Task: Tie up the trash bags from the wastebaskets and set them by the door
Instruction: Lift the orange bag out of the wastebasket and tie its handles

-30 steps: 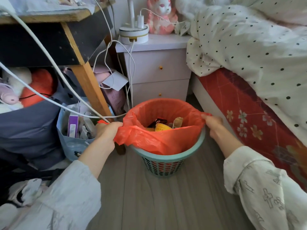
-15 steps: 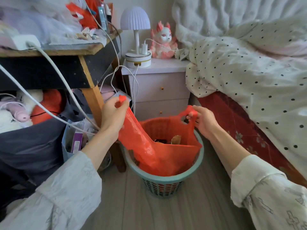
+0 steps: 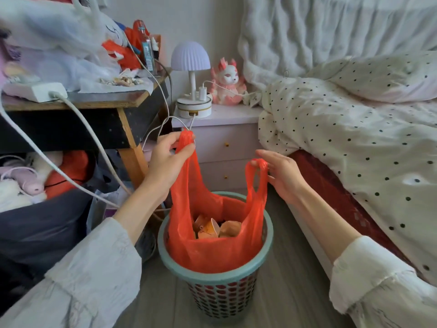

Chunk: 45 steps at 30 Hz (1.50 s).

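An orange trash bag [image 3: 212,254] sits in a teal mesh wastebasket [image 3: 214,278] on the floor, with crumpled brown cups inside. Both of its handles are pulled up above the rim. My left hand [image 3: 169,159] grips the left handle, raised higher, in front of the nightstand. My right hand [image 3: 282,172] pinches the top of the right handle with its fingertips, lower and to the right. The bag's mouth is open between the two handles.
A cluttered wooden desk [image 3: 99,102] with white cables stands at the left. Behind the basket is a lilac nightstand [image 3: 227,138] with a mushroom lamp [image 3: 191,62] and a pink figurine. The bed [image 3: 354,129] with a dotted duvet runs along the right. Bags crowd the floor under the desk.
Both hands have lifted the bag's handles off the basket rim and upward. The left handle has risen highest. The view has tilted up.
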Each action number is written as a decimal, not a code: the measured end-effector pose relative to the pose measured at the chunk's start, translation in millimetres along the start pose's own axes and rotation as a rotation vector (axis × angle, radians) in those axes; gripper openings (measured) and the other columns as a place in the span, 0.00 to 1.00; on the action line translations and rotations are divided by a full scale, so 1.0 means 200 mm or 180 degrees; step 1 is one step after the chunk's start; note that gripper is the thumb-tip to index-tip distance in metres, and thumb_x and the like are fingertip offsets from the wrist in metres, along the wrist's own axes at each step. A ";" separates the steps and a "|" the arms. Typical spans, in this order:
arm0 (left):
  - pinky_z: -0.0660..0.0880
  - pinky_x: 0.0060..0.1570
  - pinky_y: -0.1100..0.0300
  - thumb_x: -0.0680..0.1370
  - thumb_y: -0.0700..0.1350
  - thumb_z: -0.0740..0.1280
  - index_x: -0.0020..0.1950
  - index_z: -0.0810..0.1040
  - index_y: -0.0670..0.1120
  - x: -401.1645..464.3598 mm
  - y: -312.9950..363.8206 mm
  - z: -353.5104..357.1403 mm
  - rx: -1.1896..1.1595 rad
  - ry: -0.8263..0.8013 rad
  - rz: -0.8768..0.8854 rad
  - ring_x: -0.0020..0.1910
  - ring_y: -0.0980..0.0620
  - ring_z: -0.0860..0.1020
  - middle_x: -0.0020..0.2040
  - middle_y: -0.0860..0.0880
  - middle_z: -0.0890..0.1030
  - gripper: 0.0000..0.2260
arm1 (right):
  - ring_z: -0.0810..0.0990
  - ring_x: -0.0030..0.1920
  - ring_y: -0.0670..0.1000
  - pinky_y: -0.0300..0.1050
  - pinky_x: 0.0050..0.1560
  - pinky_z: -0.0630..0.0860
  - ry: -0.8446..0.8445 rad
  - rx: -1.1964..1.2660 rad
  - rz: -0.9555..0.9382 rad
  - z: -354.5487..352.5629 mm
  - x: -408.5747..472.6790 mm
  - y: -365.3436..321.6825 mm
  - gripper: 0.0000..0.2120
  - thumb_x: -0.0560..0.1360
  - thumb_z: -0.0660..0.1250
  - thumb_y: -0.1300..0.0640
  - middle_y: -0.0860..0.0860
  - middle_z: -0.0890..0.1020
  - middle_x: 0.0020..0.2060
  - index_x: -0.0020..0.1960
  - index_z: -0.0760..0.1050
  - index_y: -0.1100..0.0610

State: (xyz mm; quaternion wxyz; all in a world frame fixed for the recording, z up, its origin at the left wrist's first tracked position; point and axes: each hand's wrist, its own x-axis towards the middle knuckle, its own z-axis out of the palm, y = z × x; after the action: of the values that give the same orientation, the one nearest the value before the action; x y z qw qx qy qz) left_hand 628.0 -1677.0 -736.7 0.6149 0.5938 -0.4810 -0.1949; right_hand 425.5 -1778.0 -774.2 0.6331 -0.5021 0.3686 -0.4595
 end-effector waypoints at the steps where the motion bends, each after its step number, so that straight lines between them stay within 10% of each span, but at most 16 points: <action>1: 0.70 0.64 0.54 0.74 0.40 0.66 0.55 0.76 0.51 -0.02 -0.02 0.01 0.0030 -0.0064 0.0042 0.60 0.51 0.74 0.63 0.42 0.74 0.11 | 0.81 0.36 0.45 0.36 0.40 0.75 0.0056 -0.0152 -0.0054 -0.01 -0.03 0.03 0.09 0.74 0.65 0.57 0.52 0.82 0.34 0.52 0.77 0.58; 9: 0.56 0.66 0.68 0.68 0.48 0.73 0.67 0.60 0.56 -0.23 -0.30 0.07 0.0733 -0.0322 0.0630 0.68 0.62 0.59 0.69 0.55 0.63 0.32 | 0.78 0.48 0.39 0.30 0.47 0.71 0.0729 -0.1111 -0.0509 -0.17 -0.28 0.33 0.34 0.69 0.71 0.48 0.47 0.79 0.49 0.70 0.61 0.51; 12: 0.53 0.69 0.58 0.60 0.63 0.73 0.72 0.46 0.60 -0.25 -0.43 0.05 0.0815 -0.0372 0.0145 0.70 0.64 0.50 0.75 0.56 0.52 0.49 | 0.63 0.69 0.44 0.41 0.66 0.61 0.0467 -0.1528 -0.0503 -0.19 -0.34 0.46 0.54 0.58 0.71 0.34 0.48 0.64 0.69 0.75 0.46 0.47; 16: 0.56 0.73 0.49 0.57 0.61 0.76 0.73 0.37 0.58 -0.20 -0.60 0.07 0.0559 -0.0739 -0.0692 0.74 0.56 0.54 0.77 0.53 0.48 0.58 | 0.55 0.75 0.49 0.55 0.74 0.58 -0.0172 -0.1993 -0.0419 -0.14 -0.32 0.60 0.57 0.59 0.76 0.42 0.50 0.57 0.75 0.76 0.43 0.50; 22: 0.75 0.40 0.63 0.64 0.46 0.77 0.74 0.51 0.50 -0.02 -0.73 0.17 0.0188 -0.0528 -0.1102 0.42 0.59 0.81 0.48 0.52 0.82 0.46 | 0.70 0.59 0.58 0.44 0.62 0.66 0.0206 -0.2862 -0.0357 -0.10 -0.19 0.65 0.19 0.69 0.71 0.53 0.50 0.75 0.42 0.59 0.77 0.54; 25: 0.79 0.49 0.53 0.65 0.47 0.76 0.58 0.76 0.47 0.03 -0.74 0.20 0.0589 -0.0552 -0.0952 0.45 0.50 0.82 0.45 0.48 0.84 0.23 | 0.68 0.60 0.57 0.38 0.56 0.62 0.0284 -0.2863 -0.0473 -0.09 -0.16 0.67 0.17 0.69 0.71 0.53 0.52 0.72 0.49 0.57 0.76 0.53; 29: 0.77 0.52 0.46 0.67 0.49 0.72 0.43 0.81 0.48 0.05 -0.71 0.23 0.0929 -0.0346 -0.0472 0.49 0.42 0.80 0.47 0.39 0.83 0.08 | 0.62 0.71 0.57 0.55 0.72 0.58 -0.0115 -0.2857 -0.0326 -0.08 -0.09 0.67 0.36 0.64 0.75 0.48 0.55 0.68 0.69 0.69 0.66 0.54; 32: 0.76 0.49 0.55 0.74 0.50 0.66 0.45 0.79 0.55 0.02 -0.68 0.22 0.0157 -0.0190 -0.0699 0.51 0.48 0.79 0.47 0.50 0.83 0.03 | 0.47 0.76 0.58 0.55 0.75 0.45 -0.0513 -0.3401 -0.0284 -0.05 -0.08 0.69 0.22 0.70 0.70 0.48 0.52 0.61 0.73 0.63 0.74 0.49; 35: 0.75 0.49 0.56 0.79 0.47 0.56 0.45 0.79 0.45 0.00 -0.66 0.20 -0.0924 -0.0370 -0.1072 0.48 0.50 0.82 0.45 0.46 0.84 0.13 | 0.69 0.68 0.56 0.48 0.68 0.62 -0.0305 -0.2582 -0.0260 -0.04 -0.11 0.75 0.15 0.78 0.58 0.52 0.55 0.79 0.59 0.54 0.79 0.58; 38: 0.77 0.39 0.55 0.79 0.43 0.50 0.30 0.67 0.43 -0.03 -0.65 0.20 -0.1217 -0.0171 -0.1304 0.25 0.51 0.78 0.28 0.43 0.75 0.18 | 0.81 0.44 0.46 0.40 0.55 0.69 0.0282 -0.1179 0.0306 -0.05 -0.13 0.74 0.28 0.81 0.49 0.51 0.50 0.85 0.37 0.34 0.83 0.56; 41: 0.77 0.37 0.55 0.80 0.50 0.55 0.33 0.65 0.46 -0.06 -0.66 0.21 -0.1150 -0.0052 -0.1209 0.20 0.54 0.65 0.22 0.52 0.64 0.16 | 0.75 0.24 0.51 0.48 0.46 0.77 0.0841 0.0081 0.0730 -0.10 -0.11 0.78 0.27 0.81 0.50 0.51 0.48 0.73 0.16 0.27 0.71 0.57; 45: 0.76 0.50 0.59 0.73 0.49 0.69 0.50 0.72 0.53 -0.14 -0.77 0.17 -0.0545 -0.0389 -0.0822 0.44 0.53 0.79 0.42 0.50 0.79 0.09 | 0.59 0.15 0.42 0.39 0.26 0.66 0.1044 0.0624 0.0801 -0.12 -0.12 0.81 0.18 0.80 0.53 0.48 0.44 0.61 0.14 0.33 0.64 0.54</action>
State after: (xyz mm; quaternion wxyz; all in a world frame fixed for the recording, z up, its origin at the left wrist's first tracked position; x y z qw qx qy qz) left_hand 637.6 -1707.2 -894.1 0.6027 0.5831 -0.4189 -0.3483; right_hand 429.1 -1749.9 -936.7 0.6628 -0.3069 0.4799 -0.4860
